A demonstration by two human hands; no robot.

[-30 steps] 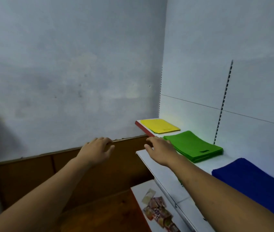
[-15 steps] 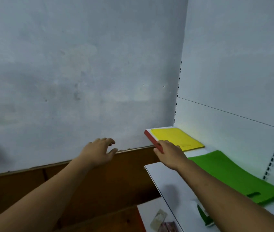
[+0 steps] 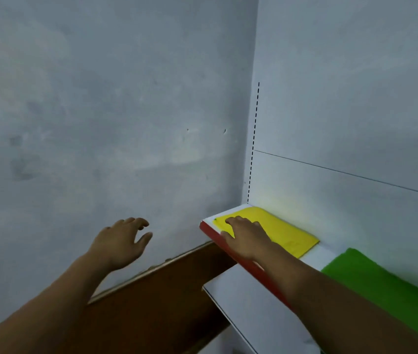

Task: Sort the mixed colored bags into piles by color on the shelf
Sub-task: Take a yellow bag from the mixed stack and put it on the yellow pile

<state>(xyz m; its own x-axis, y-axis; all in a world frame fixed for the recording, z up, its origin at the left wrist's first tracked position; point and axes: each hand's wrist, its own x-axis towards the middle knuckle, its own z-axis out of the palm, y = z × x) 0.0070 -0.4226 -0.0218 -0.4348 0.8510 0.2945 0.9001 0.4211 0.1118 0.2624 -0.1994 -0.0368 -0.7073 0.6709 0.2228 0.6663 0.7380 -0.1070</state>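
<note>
A flat pile of yellow bags (image 3: 283, 232) lies at the far left end of the white shelf (image 3: 316, 255) with a red front edge. My right hand (image 3: 245, 237) rests flat on the near left part of the yellow pile, fingers spread, thumb over the shelf's red edge. To the right a green pile (image 3: 381, 284) lies on the same shelf, cut off by the frame. My left hand (image 3: 123, 242) hangs in the air left of the shelf, fingers loosely curled, holding nothing.
A grey wall (image 3: 100, 123) closes the left side, with a brown wooden board (image 3: 167, 284) along its base. A lower white shelf (image 3: 248, 307) juts out under the top one. The shelf's white back panel (image 3: 343, 111) rises behind the piles.
My right hand moved forward from the shelf's red edge onto the yellow pile. The view swung left and closer, so the blue pile dropped out of sight. My left hand hardly moved.
</note>
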